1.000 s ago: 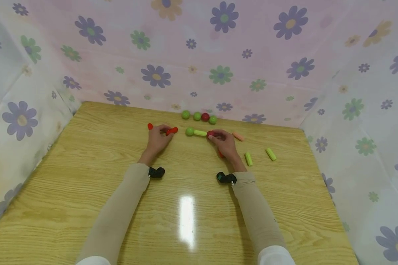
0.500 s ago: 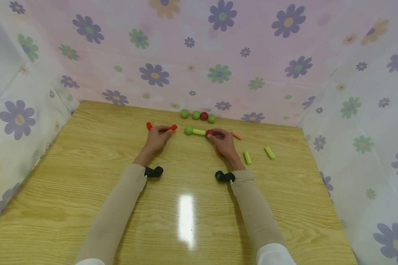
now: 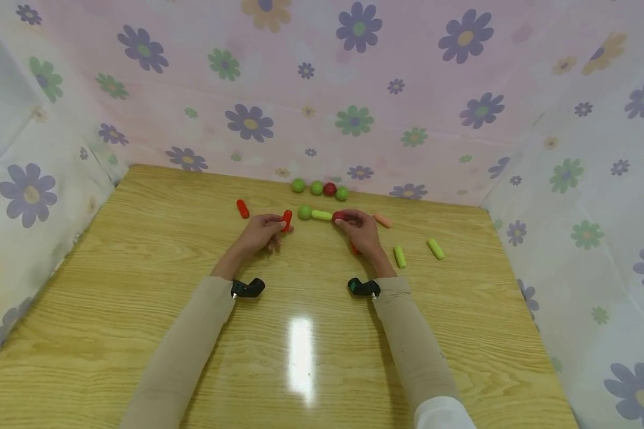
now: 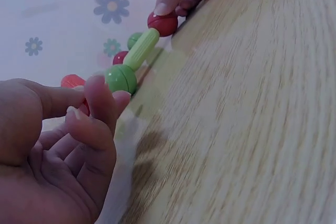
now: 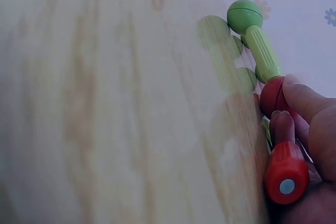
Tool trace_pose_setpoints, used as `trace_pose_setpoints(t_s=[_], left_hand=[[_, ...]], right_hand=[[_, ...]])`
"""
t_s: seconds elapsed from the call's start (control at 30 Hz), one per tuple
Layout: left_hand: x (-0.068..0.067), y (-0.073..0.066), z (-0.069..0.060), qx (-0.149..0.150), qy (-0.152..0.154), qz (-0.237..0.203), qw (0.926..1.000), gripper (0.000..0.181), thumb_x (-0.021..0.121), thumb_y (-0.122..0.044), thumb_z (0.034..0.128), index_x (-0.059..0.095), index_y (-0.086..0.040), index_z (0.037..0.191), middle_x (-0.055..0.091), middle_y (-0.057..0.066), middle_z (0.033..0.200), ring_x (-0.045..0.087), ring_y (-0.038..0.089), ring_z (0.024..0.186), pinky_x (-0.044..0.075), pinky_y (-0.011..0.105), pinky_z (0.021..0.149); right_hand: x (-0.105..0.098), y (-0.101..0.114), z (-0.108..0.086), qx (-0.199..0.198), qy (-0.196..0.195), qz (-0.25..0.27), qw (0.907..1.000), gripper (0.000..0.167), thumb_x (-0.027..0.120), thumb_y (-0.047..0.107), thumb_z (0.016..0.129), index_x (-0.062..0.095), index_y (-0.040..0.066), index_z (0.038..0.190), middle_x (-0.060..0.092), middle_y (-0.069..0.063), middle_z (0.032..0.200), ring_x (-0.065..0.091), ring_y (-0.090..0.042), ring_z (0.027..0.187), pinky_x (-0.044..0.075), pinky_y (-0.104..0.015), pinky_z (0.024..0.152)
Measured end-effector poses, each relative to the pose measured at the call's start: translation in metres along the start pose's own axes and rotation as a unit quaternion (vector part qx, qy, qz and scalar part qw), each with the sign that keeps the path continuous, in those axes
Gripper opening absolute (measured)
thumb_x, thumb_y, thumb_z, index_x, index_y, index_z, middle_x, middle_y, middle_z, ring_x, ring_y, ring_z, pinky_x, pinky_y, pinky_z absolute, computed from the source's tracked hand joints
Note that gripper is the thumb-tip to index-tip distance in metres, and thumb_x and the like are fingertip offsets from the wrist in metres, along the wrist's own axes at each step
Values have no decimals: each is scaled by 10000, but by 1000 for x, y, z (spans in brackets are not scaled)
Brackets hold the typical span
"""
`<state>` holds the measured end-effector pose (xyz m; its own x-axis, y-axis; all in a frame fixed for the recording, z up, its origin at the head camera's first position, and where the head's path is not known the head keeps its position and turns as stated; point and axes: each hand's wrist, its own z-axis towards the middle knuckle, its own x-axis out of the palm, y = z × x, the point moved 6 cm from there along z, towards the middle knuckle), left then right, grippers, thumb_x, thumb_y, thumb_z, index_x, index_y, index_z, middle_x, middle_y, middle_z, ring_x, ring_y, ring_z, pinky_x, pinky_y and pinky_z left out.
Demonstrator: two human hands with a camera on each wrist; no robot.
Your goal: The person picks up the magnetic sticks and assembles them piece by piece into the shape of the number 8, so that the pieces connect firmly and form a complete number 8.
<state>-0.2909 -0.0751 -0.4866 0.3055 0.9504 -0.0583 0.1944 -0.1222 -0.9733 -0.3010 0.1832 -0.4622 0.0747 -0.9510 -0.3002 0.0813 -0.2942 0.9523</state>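
My left hand pinches a red rod between thumb and fingers. In the left wrist view those fingers mostly hide this rod. My right hand grips a dark red ball with thumb and fingertips. That ball meets one end of a yellow-green ribbed rod, whose other end meets a green ball. Under the right palm is another red rod with a round silvery disc on its end. A further red rod lies on the table, left of my left hand.
Along the table's back edge several balls stand in a row, green and dark red. Right of my right hand lie an orange rod and two yellow-green rods, one nearer, one farther right. Flowered cloth surrounds the table.
My left hand has turned at the wrist and come slightly nearer, swinging its red rod more end-on. The loose red rod beside it now shows fully. My right hand stays on the dark red ball.
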Motion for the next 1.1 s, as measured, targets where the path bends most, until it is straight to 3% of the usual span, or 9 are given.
trace_pose_setpoints(t_s=[0.23, 0.5, 0.77, 1.1], left_hand=[[8, -2, -3, 10, 357, 20, 9994, 446, 509, -190, 1084, 467, 103, 1418, 664, 260, 1277, 603, 65, 613, 454, 185, 533], [15, 0, -5, -211, 470, -46, 9987, 436, 534, -230, 1078, 518, 77, 1387, 704, 210, 1230, 583, 74, 578, 454, 188, 516], [26, 3, -4, -344, 657, -526, 9959, 410, 501, -204, 1091, 514, 68, 1397, 695, 218, 1249, 583, 67, 616, 439, 189, 554], [35, 7, 3, -559, 681, -880, 9922, 398, 486, -231, 1097, 522, 21, 1404, 758, 105, 1135, 587, 70, 631, 433, 183, 554]], right_hand=[[-1, -34, 16, -93, -160, -82, 9998, 379, 715, 165, 971, 660, -16, 1300, 666, -251, 1223, 601, -80, 909, 485, -167, 777], [-3, -30, 14, -124, -262, -125, 9995, 363, 714, 152, 971, 674, 3, 1301, 676, -227, 1183, 590, -85, 891, 484, -184, 774], [-3, -33, 16, -32, -253, -104, 9996, 369, 714, 168, 973, 676, 23, 1309, 674, -219, 1205, 592, -96, 911, 480, -174, 775], [-1, -34, 16, 5, -309, -50, 9995, 373, 723, 169, 967, 677, 17, 1304, 674, -220, 1203, 604, -91, 924, 488, -187, 794]])
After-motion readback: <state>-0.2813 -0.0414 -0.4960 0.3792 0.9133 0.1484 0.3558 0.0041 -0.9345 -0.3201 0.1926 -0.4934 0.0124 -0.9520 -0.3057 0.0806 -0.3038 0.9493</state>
